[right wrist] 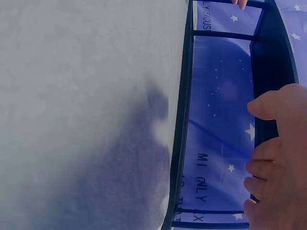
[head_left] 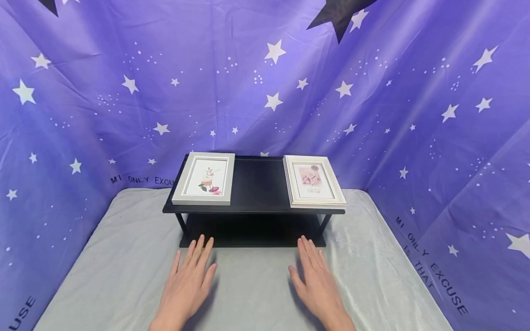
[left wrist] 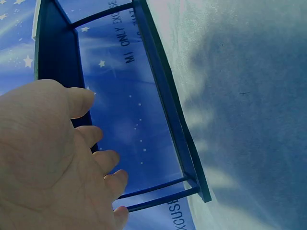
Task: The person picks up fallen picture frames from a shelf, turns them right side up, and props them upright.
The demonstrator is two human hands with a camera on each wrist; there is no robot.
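A black two-tier shelf [head_left: 260,184] stands on a grey cloth, its lower board [head_left: 252,230] close to both hands. On its top board, a grey-white picture frame [head_left: 178,195] with a flower-and-cake print lies at the left. At the right lies a cream picture frame [head_left: 295,184] with a pink blossom print, seemingly stacked on another. My left hand [head_left: 186,282] hovers palm down before the shelf's left front, fingers straight and holding nothing. Mirroring it, my right hand [head_left: 316,285] has its fingers extended toward the right front. Both wrist views show the shelf's posts beyond the fingers.
The grey cloth [head_left: 252,294] covers the table around the shelf. Purple curtains [head_left: 207,101] with white stars hang behind and along both sides, close to the shelf's back edge. Hand shadows fall on the cloth.
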